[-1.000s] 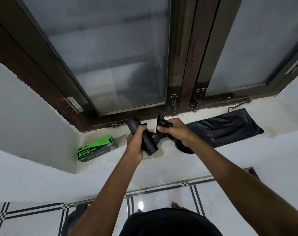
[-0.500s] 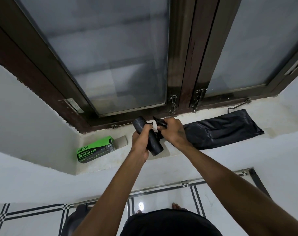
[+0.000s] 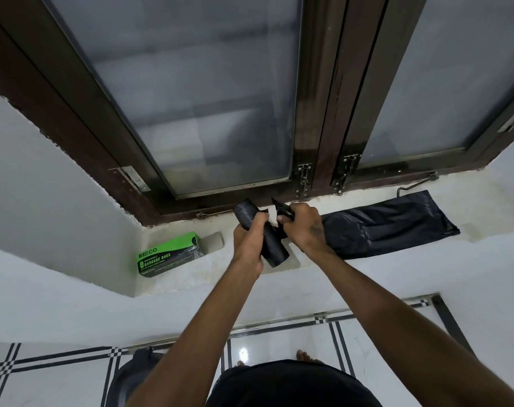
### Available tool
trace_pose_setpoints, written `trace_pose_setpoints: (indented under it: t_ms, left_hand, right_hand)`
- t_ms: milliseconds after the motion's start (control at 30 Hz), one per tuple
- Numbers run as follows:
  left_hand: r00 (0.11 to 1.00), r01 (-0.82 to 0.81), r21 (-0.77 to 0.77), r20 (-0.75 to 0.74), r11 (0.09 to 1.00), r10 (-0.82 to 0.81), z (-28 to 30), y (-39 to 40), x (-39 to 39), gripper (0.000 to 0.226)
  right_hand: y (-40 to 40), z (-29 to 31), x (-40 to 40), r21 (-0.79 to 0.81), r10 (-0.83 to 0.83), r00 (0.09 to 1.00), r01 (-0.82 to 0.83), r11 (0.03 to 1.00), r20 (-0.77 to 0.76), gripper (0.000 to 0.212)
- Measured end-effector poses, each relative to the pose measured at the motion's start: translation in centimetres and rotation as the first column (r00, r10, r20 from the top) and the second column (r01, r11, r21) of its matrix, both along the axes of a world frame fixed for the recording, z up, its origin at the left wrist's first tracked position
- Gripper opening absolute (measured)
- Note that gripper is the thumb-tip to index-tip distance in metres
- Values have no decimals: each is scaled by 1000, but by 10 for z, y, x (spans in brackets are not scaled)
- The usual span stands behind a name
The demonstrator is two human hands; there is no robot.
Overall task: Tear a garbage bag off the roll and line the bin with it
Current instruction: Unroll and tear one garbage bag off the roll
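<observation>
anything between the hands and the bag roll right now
Nothing visible does. The left hand is already wrapped around the bag roll, and the right hand pinches the loose black bag that trails onto the window sill.

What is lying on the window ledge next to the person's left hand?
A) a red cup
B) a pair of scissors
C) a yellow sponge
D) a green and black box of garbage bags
D: a green and black box printed with "GARBAGE BAGS" lies on the ledge, to the left of the left hand, which grips the black roll.
</observation>
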State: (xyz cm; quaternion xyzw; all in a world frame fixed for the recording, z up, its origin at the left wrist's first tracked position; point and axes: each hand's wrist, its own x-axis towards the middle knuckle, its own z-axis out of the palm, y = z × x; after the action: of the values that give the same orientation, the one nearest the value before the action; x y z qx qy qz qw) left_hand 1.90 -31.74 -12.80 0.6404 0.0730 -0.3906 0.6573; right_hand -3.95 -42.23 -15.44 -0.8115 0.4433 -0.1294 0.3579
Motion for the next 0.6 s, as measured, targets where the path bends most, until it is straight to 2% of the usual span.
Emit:
trace_pose_setpoints:
  t_ms: [367,600]
  left_hand:
    - [1000,-9,-8,1,1000,9,0,-4,3,14]
    - [994,-52,-29,-94,998,49,-3,-3,8,35]
  right_hand:
    - [-9,2,1,237,-143,986,119,964,90,16]
    - [-11,-2,1,312,-161,982,123,942,98,20]
